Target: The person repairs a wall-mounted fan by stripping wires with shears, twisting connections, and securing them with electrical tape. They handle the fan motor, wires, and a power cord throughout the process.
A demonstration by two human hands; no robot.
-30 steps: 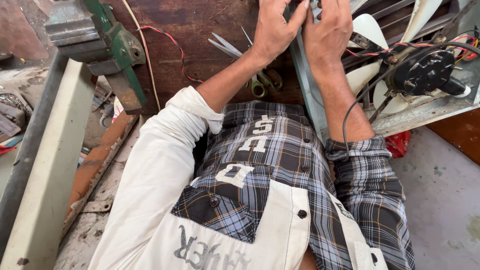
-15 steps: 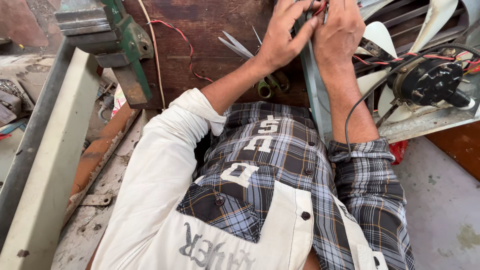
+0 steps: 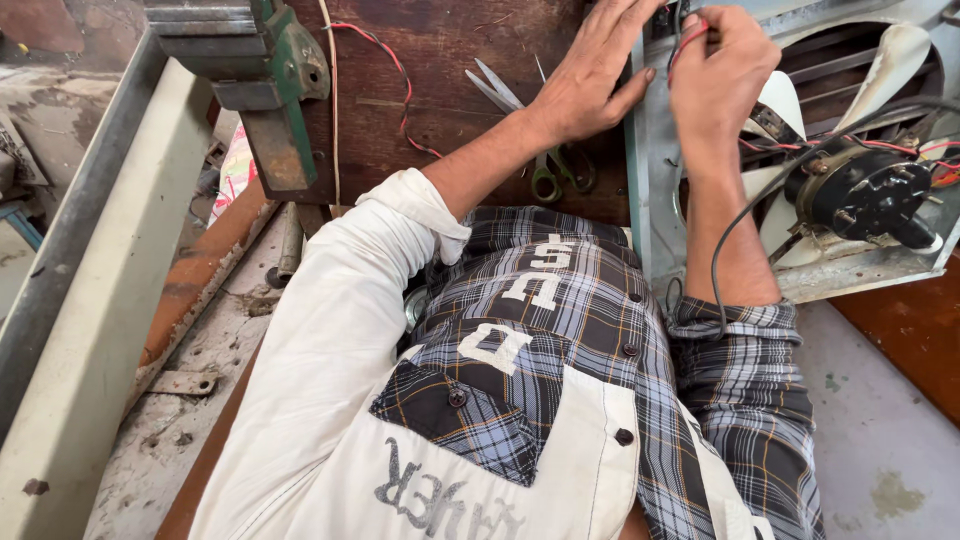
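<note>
Now the left hand (image 3: 590, 85) has spread out flat, fingers apart, where half a second ago it was bunched up beside the other one; its palm lies on the dark wooden surface (image 3: 440, 60) and its fingertips press the grey metal frame (image 3: 650, 170) of the fan. The right hand (image 3: 720, 75) has risen a little and is pinched together on a red wire (image 3: 685, 45) at the frame's top edge. To my eye that means one hand has gone over to steadying the frame while the other alone works the wire.

The fan lies at the right edge of the surface, its pale blades (image 3: 900, 60) and black motor (image 3: 865, 195) hanging partly over the bare floor on that side. A black cable (image 3: 740, 225) loops from the motor down along the right forearm, close enough to snag. Scissors (image 3: 545, 165) lie just under the left wrist, blades toward the far edge. At the far left corner a green vice (image 3: 265, 75) is clamped, with a thin red wire (image 3: 400, 90) trailing between it and the scissors. Room is tight between the two hands; the freest stretch of the surface is between the vice and the left forearm.
</note>
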